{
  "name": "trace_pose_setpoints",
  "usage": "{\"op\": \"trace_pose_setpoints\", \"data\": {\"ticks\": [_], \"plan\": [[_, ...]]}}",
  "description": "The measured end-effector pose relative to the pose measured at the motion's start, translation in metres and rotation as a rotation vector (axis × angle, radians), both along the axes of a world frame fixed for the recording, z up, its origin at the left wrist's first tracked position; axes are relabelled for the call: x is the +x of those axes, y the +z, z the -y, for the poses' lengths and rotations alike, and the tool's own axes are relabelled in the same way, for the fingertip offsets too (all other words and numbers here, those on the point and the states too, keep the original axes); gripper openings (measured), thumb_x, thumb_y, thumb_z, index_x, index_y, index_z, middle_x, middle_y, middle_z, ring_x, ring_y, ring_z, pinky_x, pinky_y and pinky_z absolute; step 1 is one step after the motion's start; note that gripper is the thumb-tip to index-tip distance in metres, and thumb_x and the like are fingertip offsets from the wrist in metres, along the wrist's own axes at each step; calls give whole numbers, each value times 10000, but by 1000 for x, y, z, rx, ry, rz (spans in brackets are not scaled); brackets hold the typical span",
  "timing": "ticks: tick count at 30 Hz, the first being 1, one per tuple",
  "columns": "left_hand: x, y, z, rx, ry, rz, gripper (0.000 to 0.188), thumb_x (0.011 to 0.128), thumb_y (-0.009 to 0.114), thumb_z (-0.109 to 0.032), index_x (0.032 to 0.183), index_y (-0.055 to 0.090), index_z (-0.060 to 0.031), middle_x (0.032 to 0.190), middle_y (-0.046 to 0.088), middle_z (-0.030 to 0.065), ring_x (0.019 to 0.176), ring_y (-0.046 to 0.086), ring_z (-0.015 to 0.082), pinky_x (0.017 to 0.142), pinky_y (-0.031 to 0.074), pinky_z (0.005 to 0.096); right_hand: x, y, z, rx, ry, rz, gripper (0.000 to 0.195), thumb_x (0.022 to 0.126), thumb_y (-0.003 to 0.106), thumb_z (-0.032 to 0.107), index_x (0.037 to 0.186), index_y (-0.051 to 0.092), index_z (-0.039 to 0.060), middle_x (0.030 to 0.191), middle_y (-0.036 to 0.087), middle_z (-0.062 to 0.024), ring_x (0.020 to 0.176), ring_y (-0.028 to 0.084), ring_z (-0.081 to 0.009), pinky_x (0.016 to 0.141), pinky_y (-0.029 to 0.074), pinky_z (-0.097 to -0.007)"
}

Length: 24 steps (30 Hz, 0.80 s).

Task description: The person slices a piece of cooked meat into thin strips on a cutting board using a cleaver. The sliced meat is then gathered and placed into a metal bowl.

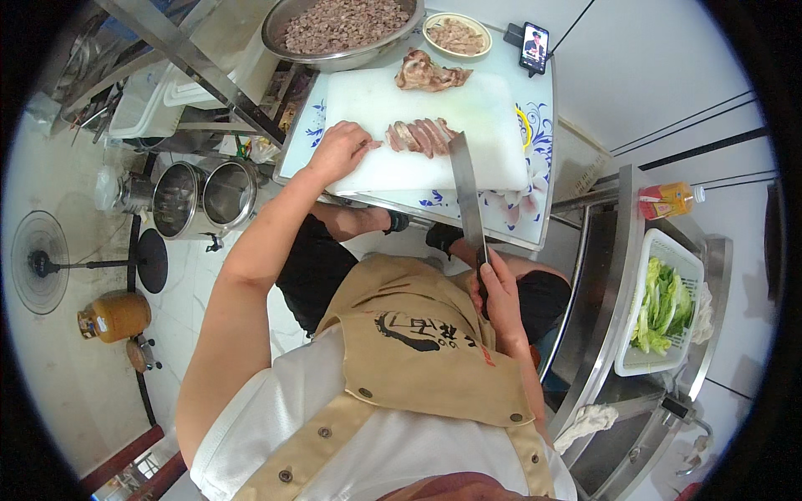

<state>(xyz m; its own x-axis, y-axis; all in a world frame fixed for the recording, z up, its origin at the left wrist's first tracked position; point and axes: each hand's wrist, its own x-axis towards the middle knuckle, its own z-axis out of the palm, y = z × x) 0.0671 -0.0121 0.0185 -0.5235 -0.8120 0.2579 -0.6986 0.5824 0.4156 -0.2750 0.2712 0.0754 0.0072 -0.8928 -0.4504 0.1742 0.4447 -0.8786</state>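
A white cutting board (357,100) lies on the patterned table before me. My left hand (341,150) is at its left part, fingers curled, and a small piece of meat (374,144) shows at the fingertips. Several slices of cooked meat (418,136) lie in a row mid-board. My right hand (500,294) grips the black handle of a large kitchen knife (467,181). The blade points away from me, its tip beside the right end of the slices. Toward the board's far edge sits a larger chunk of meat (429,72).
Behind the board stand a steel basin of diced meat (344,31) and a bowl of meat pieces (457,36). A phone (534,49) is propped at the table's far right. To the right, a white basket of lettuce (664,307) and a bottle (669,200) rest by the steel sink.
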Motion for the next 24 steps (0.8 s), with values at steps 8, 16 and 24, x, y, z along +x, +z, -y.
{"op": "trace_pose_setpoints", "data": {"ticks": [8,16,24], "plan": [[-12,10,15,-87,-303,-36,247,837,768,-30,1079,733,-65,1147,692,101,1134,626,346,1032,515,459,9,1,3,-18,65,-28,485,1140,509,205,1608,483,83,762,533,23,576,481,-67,503,388,-234],[-34,32,41,-104,-463,126,324,790,798,-128,1095,712,-58,1117,688,107,1140,612,348,1007,525,465,10,0,3,9,97,-34,478,1134,533,208,1593,499,81,757,545,24,584,488,-60,521,395,-231],[-32,34,40,-94,-458,148,248,824,811,-183,1007,696,-63,1058,677,111,1102,604,340,965,518,452,20,-3,15,40,133,-10,476,1125,546,213,1583,520,84,761,507,40,580,443,-61,515,372,-243]]}}
